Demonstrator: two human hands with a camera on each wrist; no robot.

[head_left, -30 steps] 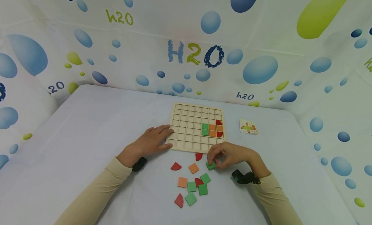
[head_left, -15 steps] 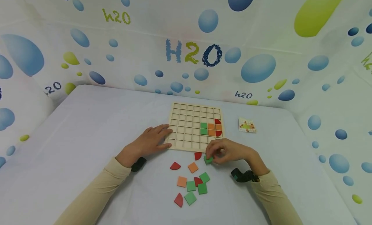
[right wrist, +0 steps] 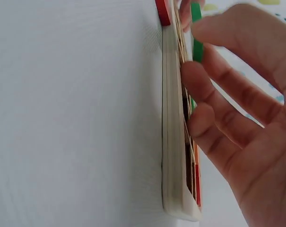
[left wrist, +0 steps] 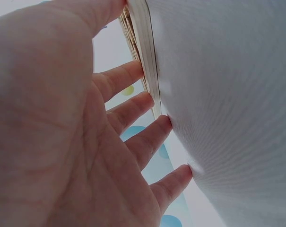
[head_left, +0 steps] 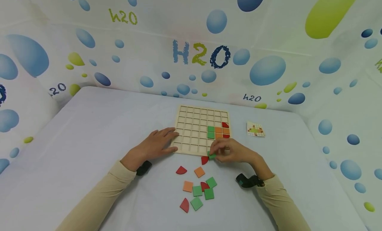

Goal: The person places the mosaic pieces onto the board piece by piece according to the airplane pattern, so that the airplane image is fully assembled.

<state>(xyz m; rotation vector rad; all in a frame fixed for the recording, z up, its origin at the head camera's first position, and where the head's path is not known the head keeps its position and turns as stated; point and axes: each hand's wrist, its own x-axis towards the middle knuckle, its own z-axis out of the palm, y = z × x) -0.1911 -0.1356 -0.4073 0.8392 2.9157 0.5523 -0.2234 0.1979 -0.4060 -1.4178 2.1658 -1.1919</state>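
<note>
A wooden grid board (head_left: 191, 124) lies on the white-covered table with green, orange and red tiles set in its right part. My left hand (head_left: 156, 145) rests at the board's left edge, fingers spread; in the left wrist view the fingertips (left wrist: 145, 100) touch the board's side and the cloth. Over the board's near right edge, my right hand (head_left: 231, 150) pinches a green square tile (right wrist: 197, 33) between thumb and fingers. A red quarter-circle tile (head_left: 204, 160) lies against the near edge, just below the held tile. The right hand hides the board's near right corner.
Loose tiles lie in front of the board: orange squares (head_left: 188, 186), several green squares (head_left: 196, 203) and red quarter-circles (head_left: 184, 205). One red piece is partly under green ones. A small pattern card (head_left: 255, 129) lies right of the board.
My right hand has carried the green square tile from the cloth, away from me and slightly left, to the board's near edge. The left hand has stayed at the board's left side.
</note>
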